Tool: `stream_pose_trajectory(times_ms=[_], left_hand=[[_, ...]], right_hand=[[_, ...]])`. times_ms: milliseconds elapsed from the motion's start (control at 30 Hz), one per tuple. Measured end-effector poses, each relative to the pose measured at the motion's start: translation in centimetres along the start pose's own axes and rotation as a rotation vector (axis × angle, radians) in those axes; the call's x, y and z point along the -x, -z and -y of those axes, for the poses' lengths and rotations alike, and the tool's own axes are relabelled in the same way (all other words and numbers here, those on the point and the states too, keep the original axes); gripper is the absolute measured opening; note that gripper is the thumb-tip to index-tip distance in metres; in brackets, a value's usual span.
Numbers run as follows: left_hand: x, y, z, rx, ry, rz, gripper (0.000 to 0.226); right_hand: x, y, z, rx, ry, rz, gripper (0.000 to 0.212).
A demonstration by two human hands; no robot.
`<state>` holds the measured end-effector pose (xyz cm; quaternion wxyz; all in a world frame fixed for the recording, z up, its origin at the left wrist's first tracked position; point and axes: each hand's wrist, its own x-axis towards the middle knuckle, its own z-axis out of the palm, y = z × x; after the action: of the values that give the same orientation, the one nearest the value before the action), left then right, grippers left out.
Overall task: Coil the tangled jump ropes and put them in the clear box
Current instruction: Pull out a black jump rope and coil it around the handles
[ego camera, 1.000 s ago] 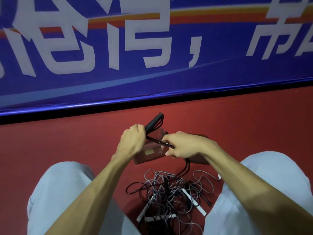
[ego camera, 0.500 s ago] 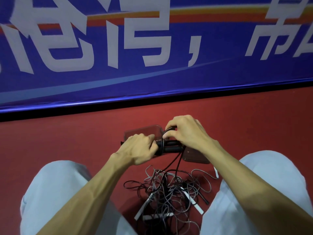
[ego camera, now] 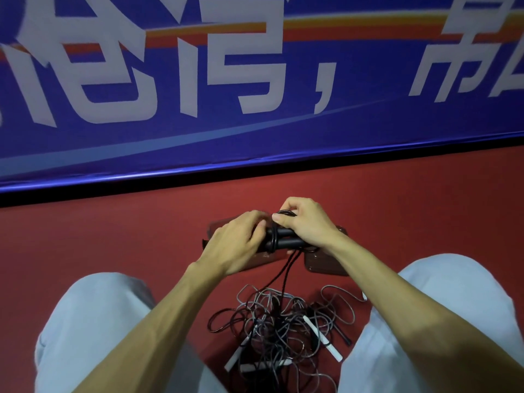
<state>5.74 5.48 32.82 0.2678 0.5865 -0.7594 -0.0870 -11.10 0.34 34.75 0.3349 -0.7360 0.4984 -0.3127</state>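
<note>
Left hand (ego camera: 235, 245) curls round one end of two black handles (ego camera: 286, 239) held side by side; right hand (ego camera: 307, 225) pinches a loop of black cord (ego camera: 284, 213) wound about them. From there it trails down into the tangled ropes (ego camera: 283, 321) on the red floor (ego camera: 113, 236) between the knees. Clear box (ego camera: 326, 265) lies just beneath both hands.

left hand (ego camera: 238, 245) grips black handles (ego camera: 283, 238) | right hand (ego camera: 304, 222) pinches rope loop (ego camera: 285, 214)

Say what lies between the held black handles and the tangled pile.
Two black cord strands run from the handles to the pile over red floor, in the head view.
</note>
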Motion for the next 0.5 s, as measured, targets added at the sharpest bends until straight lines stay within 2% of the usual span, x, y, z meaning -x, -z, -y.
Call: stream_pose_trajectory(times_ms=[67, 167, 300, 433, 500], left_hand=[[0.1, -0.1, -0.2, 0.134, 0.0, -0.014, 0.044], [0.7, -0.4, -0.2, 0.115, -0.078, 0.06, 0.071], [0.8, -0.6, 0.0, 0.049, -0.153, 0.04, 0.061], [0.7, 0.7, -0.6, 0.271, -0.067, 0.143, 0.055], [0.6, 1.3, -0.2, 0.435, -0.006, 0.169, 0.053]], right_hand=[[-0.1, 0.2, -0.2, -0.051, -0.041, -0.052, 0.02], [-0.1, 0.7, -0.5, -0.042, -0.089, -0.097, 0.02], [0.1, 1.1, 0.0, -0.2, -0.17, -0.017, 0.021], [0.0, 2.3, -0.1, -0.305, -0.256, 0.154, 0.019], [0.1, 2.6, -0.1, -0.42, -0.311, 0.176, 0.024]])
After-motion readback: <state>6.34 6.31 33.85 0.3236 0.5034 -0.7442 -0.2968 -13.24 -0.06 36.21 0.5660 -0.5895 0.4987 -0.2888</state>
